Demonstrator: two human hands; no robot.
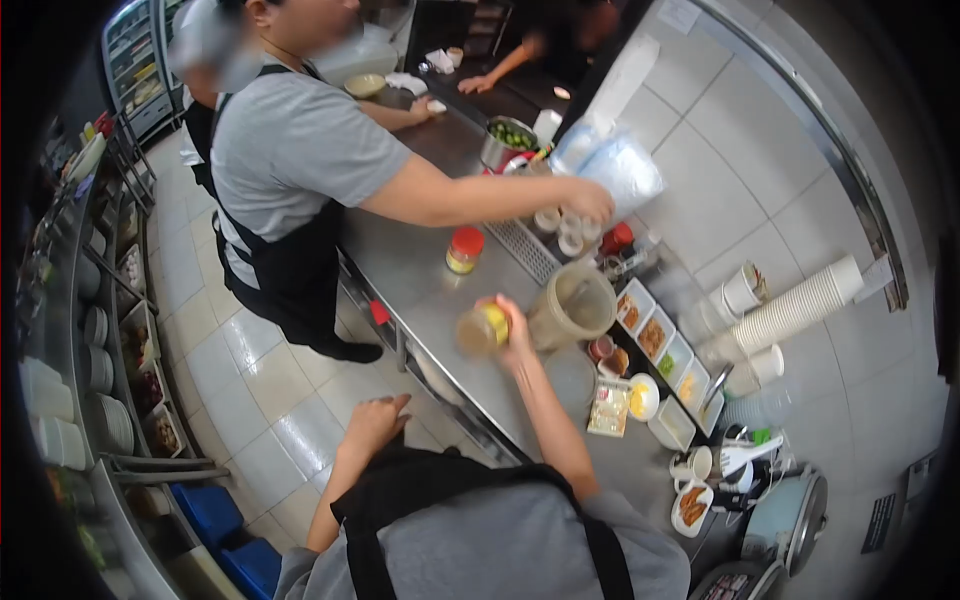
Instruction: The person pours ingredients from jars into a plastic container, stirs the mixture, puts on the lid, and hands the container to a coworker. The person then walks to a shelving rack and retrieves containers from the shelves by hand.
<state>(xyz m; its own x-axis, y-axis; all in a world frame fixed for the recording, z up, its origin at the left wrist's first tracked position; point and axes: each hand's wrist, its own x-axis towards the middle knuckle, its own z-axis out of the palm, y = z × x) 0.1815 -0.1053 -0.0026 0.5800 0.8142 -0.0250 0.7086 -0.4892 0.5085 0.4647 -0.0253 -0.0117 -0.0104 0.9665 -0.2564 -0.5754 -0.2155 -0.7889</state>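
My right hand [516, 338] is wrapped round a jar [484, 328] with a yellow label and brownish contents, held tilted above the steel counter; the jar is slightly blurred. My left hand [374, 424] hangs in front of my black apron, off the counter's edge, fingers loosely bent and partly apart, with nothing visible in it. Farther along the counter stands a similar jar [464, 250] with a red lid. Just right of my right hand is a large translucent tub [574, 306].
A co-worker in a grey shirt [290, 150] reaches across the counter [415, 290] toward small cups [572, 232]. Along the right stand a row of topping trays [655, 338], stacked paper cups [800, 300] and a rice cooker [790, 525]. Shelves with dishes [112, 420] line the left.
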